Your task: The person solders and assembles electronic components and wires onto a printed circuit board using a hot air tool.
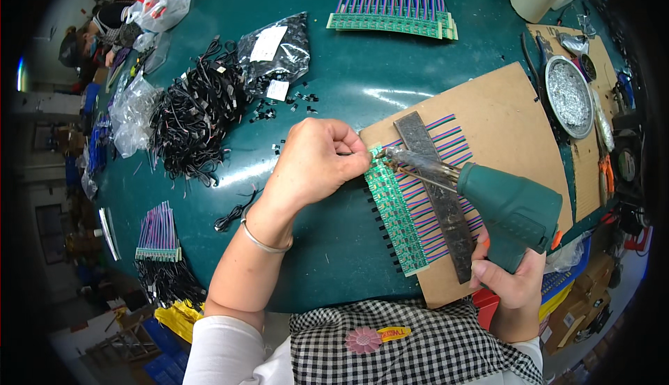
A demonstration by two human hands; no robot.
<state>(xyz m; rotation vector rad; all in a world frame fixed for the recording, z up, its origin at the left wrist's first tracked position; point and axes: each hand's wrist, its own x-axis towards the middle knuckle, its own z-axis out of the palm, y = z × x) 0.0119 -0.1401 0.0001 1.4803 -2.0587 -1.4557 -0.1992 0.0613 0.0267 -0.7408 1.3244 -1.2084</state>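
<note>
The green circuit board strip is lying at centre frame on a cardboard sheet, striped wires pinned under a metal bar. The soldering gun, gripped by the right hand, is touching its upper end, so the lower boards likely remain (joints too small to judge). The left hand is pinching something thin there.

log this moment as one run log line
left hand: pinching small part at green circuit strip | right hand: gripping soldering gun | tip on strip
</note>
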